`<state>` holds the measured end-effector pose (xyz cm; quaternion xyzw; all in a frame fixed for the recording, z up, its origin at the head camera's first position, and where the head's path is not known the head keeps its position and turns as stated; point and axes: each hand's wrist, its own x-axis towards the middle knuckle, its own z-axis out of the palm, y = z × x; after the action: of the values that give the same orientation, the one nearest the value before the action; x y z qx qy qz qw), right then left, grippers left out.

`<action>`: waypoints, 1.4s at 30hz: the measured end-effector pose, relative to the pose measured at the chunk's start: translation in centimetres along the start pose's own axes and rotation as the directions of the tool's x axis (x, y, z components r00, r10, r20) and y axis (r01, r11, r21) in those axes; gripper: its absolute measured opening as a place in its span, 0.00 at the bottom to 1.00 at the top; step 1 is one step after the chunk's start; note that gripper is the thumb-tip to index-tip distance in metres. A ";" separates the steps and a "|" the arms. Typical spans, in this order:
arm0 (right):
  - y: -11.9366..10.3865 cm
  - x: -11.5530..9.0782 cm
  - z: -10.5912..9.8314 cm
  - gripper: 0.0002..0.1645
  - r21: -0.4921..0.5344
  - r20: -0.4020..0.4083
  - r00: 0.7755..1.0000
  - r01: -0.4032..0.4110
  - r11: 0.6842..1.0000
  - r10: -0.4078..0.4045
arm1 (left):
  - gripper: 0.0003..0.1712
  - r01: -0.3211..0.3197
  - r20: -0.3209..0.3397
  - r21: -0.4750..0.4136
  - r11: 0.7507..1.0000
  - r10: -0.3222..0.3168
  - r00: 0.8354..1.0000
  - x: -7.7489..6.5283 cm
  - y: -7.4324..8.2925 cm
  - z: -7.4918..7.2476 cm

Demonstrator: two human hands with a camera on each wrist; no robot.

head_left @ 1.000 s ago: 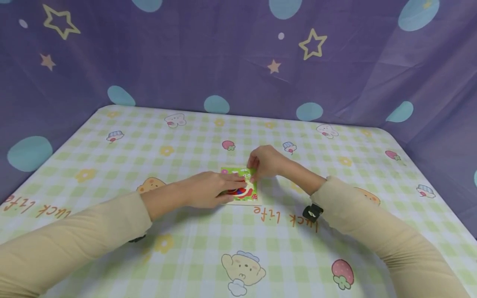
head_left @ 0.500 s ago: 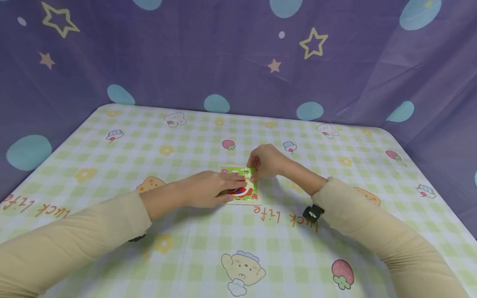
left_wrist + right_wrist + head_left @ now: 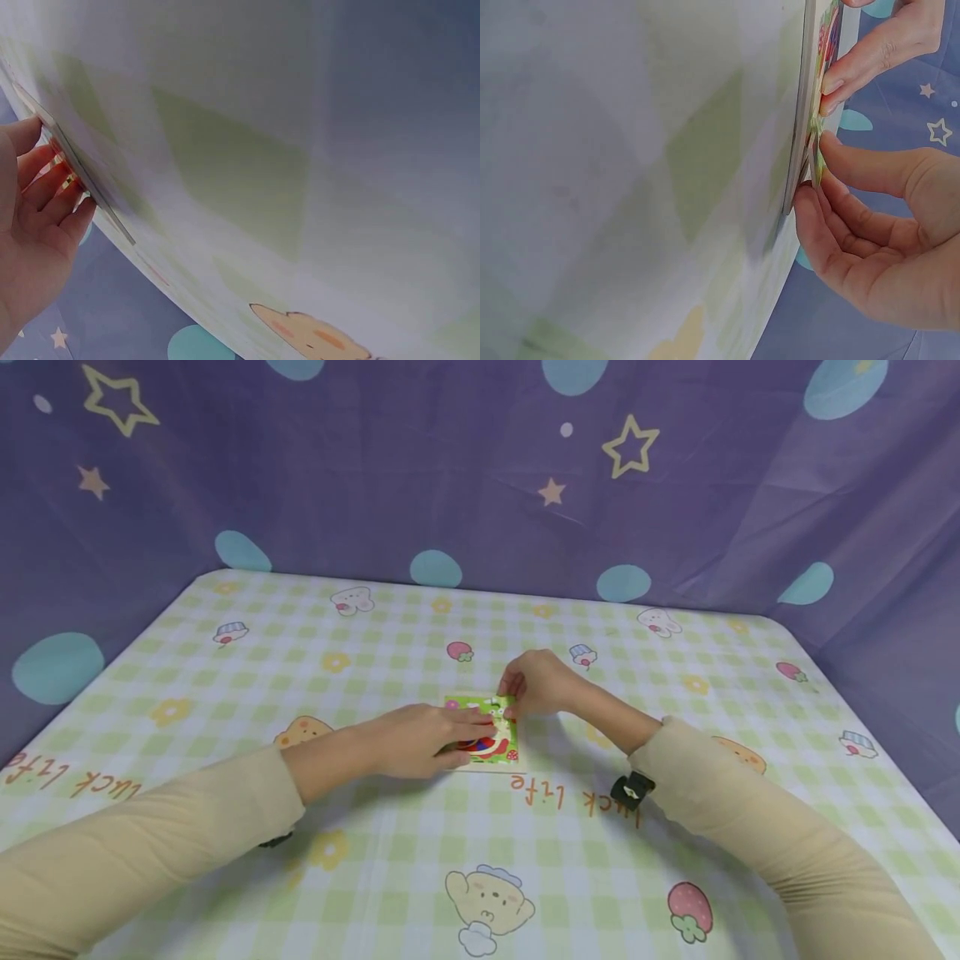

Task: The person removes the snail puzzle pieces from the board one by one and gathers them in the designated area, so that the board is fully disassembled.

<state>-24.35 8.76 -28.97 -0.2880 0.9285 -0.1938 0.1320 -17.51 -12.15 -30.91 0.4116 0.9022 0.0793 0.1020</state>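
A small flat picture puzzle (image 3: 504, 745) lies mid-table, green with red, blue and white printing inside a pale wooden border (image 3: 487, 768). My left hand (image 3: 420, 741) rests on its left and middle with fingers laid over the picture, hiding much of it. At the far right corner, my right hand (image 3: 542, 685) pinches a thin puzzle piece (image 3: 817, 161) between thumb and fingers. The right wrist view shows that piece tilted against the board (image 3: 801, 127), its edge standing out from the surface. Seen from the left wrist, my left hand (image 3: 45, 202) has its thumb and fingertips at the board edge.
A green-and-white checked cloth (image 3: 585, 877) with printed strawberries, cupcakes and bears covers the table. Behind it hangs a purple curtain (image 3: 480, 485) with stars and blue dots. Both forearms, in beige sleeves, reach in from the front; a black wrist strap (image 3: 632, 788) shows on the right.
My right thumb has shifted slightly at the corner with the pinched piece. The left hand and the board stay in place.
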 end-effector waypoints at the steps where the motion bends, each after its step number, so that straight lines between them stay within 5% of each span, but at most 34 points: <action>1: 0.0 0.0 0.0 0.12 0.004 0.001 1.000 0.000 1.000 0.000 | 0.30 0.000 0.000 0.000 1.000 0.000 1.000 0.0 0.0 0.0; 18: 0.5 0.1 0.0 0.11 0.138 0.002 0.998 -0.061 0.989 0.061 | 0.29 0.003 -0.003 -0.003 1.000 -0.003 1.000 -0.1 0.2 -0.2; 42: 0.8 0.4 1.0 0.12 0.436 -0.017 0.963 -0.233 0.869 0.267 | 0.29 -0.015 -0.019 0.002 1.000 0.015 1.000 -0.1 0.2 -0.1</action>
<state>-24.68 8.89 -30.25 -0.1213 0.8966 -0.3859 0.1803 -17.31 -12.07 -30.75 0.4178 0.8999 0.0833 0.0926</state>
